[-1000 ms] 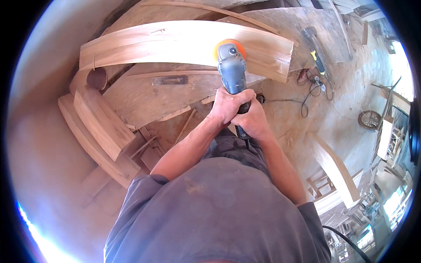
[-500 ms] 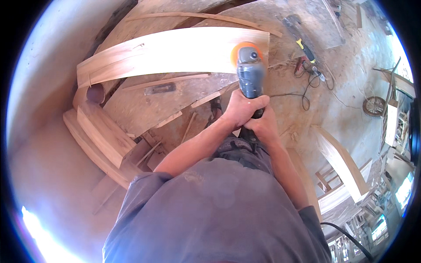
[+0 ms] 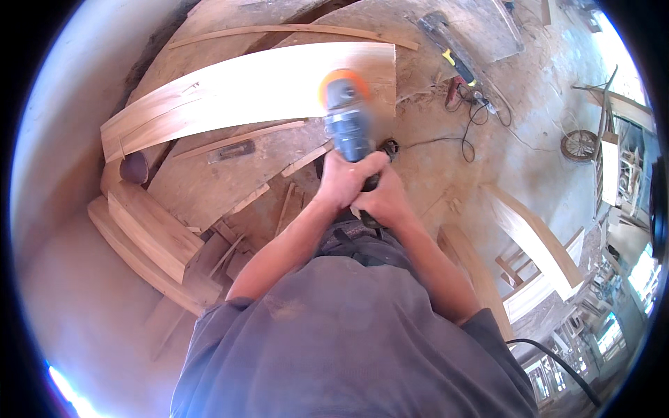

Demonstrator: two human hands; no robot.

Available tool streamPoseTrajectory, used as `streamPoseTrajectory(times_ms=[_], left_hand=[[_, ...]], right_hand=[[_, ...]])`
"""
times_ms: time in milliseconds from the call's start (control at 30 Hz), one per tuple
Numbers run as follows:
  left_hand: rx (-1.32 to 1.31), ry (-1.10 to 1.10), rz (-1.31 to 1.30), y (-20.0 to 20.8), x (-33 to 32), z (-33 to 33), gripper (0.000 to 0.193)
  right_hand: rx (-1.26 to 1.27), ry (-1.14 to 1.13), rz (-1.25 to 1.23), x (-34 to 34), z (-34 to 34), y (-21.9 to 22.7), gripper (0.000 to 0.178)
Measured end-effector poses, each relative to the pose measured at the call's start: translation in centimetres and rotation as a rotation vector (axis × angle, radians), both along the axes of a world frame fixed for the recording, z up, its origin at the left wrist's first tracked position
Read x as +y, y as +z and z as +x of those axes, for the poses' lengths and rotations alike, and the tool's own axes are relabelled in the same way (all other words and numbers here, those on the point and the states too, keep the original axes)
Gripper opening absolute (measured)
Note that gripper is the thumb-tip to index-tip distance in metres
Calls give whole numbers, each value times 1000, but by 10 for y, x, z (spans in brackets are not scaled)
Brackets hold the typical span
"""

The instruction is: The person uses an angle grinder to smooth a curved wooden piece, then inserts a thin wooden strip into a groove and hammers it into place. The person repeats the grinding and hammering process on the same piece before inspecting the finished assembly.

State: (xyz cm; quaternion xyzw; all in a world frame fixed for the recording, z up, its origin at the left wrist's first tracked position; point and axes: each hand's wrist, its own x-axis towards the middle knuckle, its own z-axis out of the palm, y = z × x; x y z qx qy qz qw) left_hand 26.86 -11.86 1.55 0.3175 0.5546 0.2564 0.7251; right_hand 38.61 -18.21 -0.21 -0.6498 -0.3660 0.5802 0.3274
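Observation:
Both hands grip an angle grinder (image 3: 348, 132) with an orange disc (image 3: 362, 85) at its far end. My left hand (image 3: 340, 177) closes round the body just behind the grey head. Lower on the handle, my right hand (image 3: 385, 198) is wrapped round it, its fingers partly hidden. The disc is over the right part of a wide, curved pale wooden board (image 3: 244, 83), near its square right end. Whether the disc touches the wood I cannot tell.
Several curved wooden pieces (image 3: 153, 233) lean at the left, beside a round dark disc (image 3: 134, 168). Thin strips lie around the board. A yellow-and-black handled tool (image 3: 460, 66) and a cable (image 3: 468, 143) lie on the floor at right. Another curved plank (image 3: 533, 240) stands nearer right.
The grinder has moved left along the board, away from its right end, and now tilts leftward. Both hands have kept their grip. The whole view has shifted a little.

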Motion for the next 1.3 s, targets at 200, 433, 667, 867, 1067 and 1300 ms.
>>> streamPoseTrajectory(times_ms=[200,433,667,867,1067,1300], left_hand=[[135,-78,-1,7,-18,22,29],[-23,-108,-24,5,-2,22,17],[7,-215,26,11,1,65,26],[121,-162,7,8,9,27,22],[159,-221,23,11,19,36,24],[194,-171,19,15,17,27,24]], right_hand=[[1,-66,-74,-25,15,20,62],[-14,-75,-61,-17,16,14,57],[91,-179,-78,-14,48,39,52],[73,-117,-31,-1,19,23,57],[147,-148,-68,7,26,18,62],[125,-149,-6,6,14,14,63]])
